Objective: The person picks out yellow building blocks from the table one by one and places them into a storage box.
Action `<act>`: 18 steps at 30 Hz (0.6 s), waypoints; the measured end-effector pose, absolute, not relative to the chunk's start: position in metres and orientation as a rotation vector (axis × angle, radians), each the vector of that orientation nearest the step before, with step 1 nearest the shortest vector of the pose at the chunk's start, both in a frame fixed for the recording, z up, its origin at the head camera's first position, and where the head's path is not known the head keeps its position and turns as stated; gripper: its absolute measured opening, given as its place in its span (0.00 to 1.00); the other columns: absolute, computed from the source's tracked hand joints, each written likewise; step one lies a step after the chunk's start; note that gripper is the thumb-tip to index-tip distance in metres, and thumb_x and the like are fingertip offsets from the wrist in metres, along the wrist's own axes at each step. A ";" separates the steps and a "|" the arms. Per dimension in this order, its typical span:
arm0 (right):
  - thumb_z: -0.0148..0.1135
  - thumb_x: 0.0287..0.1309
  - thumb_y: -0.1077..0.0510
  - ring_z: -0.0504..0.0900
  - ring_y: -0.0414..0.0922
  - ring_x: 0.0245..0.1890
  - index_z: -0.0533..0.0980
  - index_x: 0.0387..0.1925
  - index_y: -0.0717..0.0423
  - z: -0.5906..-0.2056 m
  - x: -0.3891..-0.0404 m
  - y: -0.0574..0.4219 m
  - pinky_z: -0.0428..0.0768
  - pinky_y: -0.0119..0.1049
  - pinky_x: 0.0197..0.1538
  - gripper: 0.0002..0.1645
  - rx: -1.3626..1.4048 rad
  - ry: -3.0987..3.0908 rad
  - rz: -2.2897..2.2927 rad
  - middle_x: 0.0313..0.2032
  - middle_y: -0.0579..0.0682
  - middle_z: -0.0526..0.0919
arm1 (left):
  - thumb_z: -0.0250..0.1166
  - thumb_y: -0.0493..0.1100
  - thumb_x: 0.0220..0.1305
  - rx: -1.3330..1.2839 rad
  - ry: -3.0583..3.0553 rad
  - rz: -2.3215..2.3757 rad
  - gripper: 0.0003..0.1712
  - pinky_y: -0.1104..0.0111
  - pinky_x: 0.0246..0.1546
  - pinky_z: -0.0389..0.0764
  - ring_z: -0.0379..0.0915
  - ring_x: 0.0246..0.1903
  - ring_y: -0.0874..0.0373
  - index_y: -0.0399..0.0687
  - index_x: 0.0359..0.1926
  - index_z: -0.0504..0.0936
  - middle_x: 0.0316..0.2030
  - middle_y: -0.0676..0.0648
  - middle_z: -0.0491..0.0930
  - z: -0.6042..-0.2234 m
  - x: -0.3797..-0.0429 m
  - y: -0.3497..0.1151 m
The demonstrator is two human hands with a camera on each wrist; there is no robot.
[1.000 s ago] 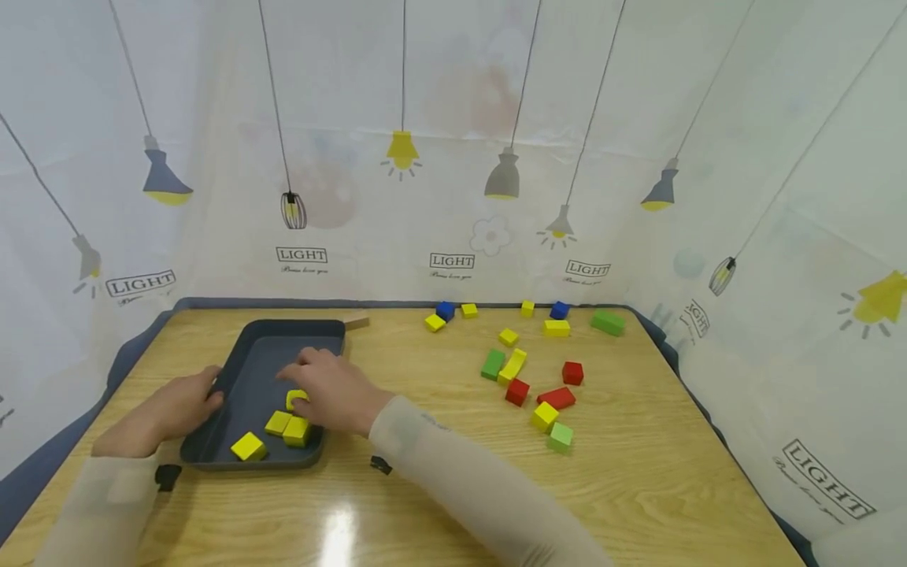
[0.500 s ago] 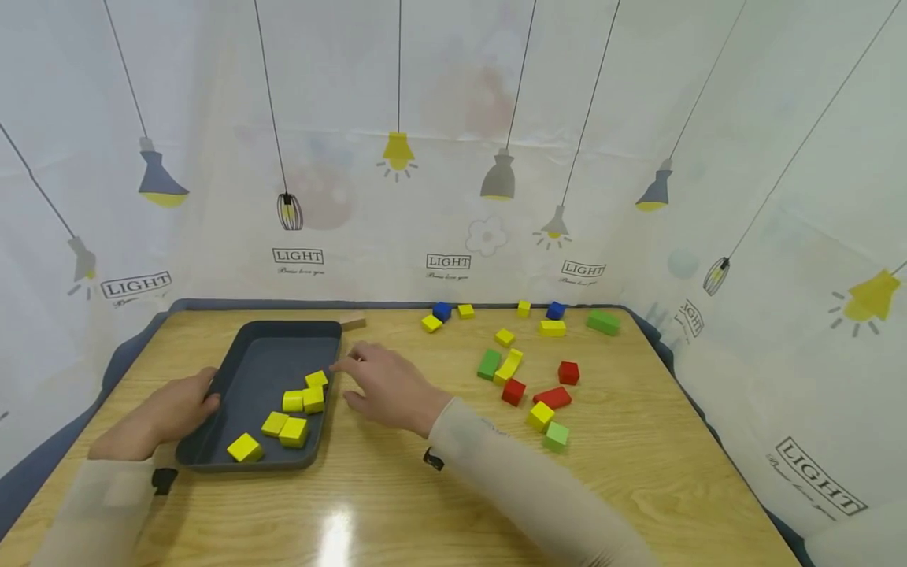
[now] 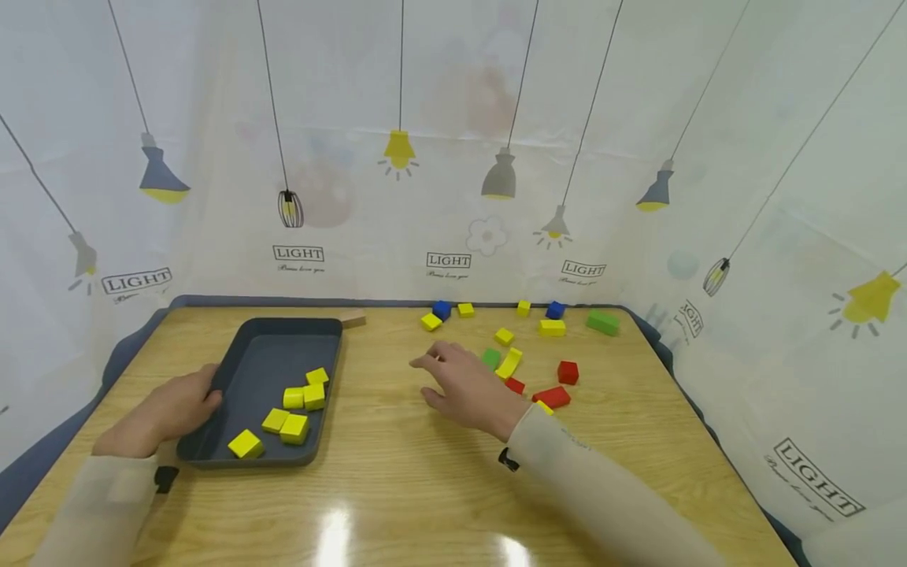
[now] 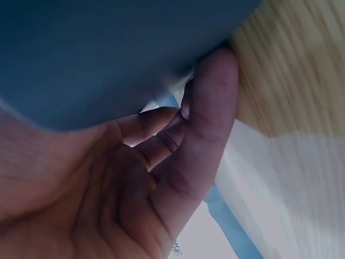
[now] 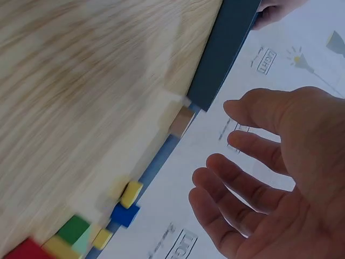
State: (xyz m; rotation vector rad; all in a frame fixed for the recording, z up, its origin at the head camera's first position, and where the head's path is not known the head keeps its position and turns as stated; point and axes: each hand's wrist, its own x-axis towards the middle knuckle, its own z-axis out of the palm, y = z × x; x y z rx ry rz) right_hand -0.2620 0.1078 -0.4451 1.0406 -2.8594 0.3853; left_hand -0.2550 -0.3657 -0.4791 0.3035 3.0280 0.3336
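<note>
A dark grey rectangular tray [image 3: 265, 354] lies on the left of the table, with several yellow blocks [image 3: 294, 428] inside, mostly toward its near and right side. My left hand [image 3: 177, 409] grips its left wall, thumb over the rim and fingers outside; in the left wrist view the fingers [image 4: 210, 102] curl under the tray's side [image 4: 118, 59]. My right hand [image 3: 471, 386] hovers over mid-table with relaxed fingers and nothing in it. It partly hides a green block [image 3: 490, 359], a red block [image 3: 515, 386] and a yellow block [image 3: 544, 408]. Beside it lies a curved yellow block [image 3: 509, 364].
Red blocks [image 3: 568, 372] lie to the right of the hand. Along the back edge are blue blocks [image 3: 442, 310], yellow blocks [image 3: 552, 327] and a long green block [image 3: 602, 322]. A wooden piece [image 3: 353, 318] sits behind the tray's right corner. A printed curtain [image 3: 368, 236] surrounds the table.
My right hand has left the tray and moved right across the table, empty. More yellow blocks show in the tray where it was. My left hand has stayed on the tray.
</note>
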 end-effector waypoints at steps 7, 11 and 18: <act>0.80 0.76 0.53 0.88 0.47 0.49 0.85 0.74 0.53 -0.449 -0.255 0.164 0.92 0.44 0.53 0.30 0.957 -2.862 0.360 0.62 0.54 0.87 | 0.61 0.35 0.82 0.274 3.036 0.329 0.35 0.27 0.64 0.84 0.82 0.64 0.14 0.10 0.77 0.64 0.67 0.11 0.78 -0.481 -0.255 -0.365; 0.81 0.75 0.53 0.85 0.46 0.49 0.86 0.72 0.54 -0.449 -0.251 0.194 0.90 0.41 0.50 0.29 0.876 -2.890 0.325 0.61 0.54 0.87 | 0.61 0.35 0.83 0.296 3.043 0.339 0.34 0.27 0.65 0.83 0.81 0.65 0.14 0.11 0.76 0.65 0.68 0.11 0.78 -0.485 -0.255 -0.367; 0.81 0.74 0.52 0.82 0.43 0.43 0.87 0.71 0.56 -0.446 -0.242 0.238 0.88 0.36 0.43 0.29 0.765 -2.957 0.303 0.57 0.56 0.87 | 0.58 0.36 0.86 0.359 3.062 0.400 0.32 0.25 0.64 0.82 0.80 0.65 0.12 0.11 0.76 0.66 0.69 0.11 0.77 -0.490 -0.253 -0.373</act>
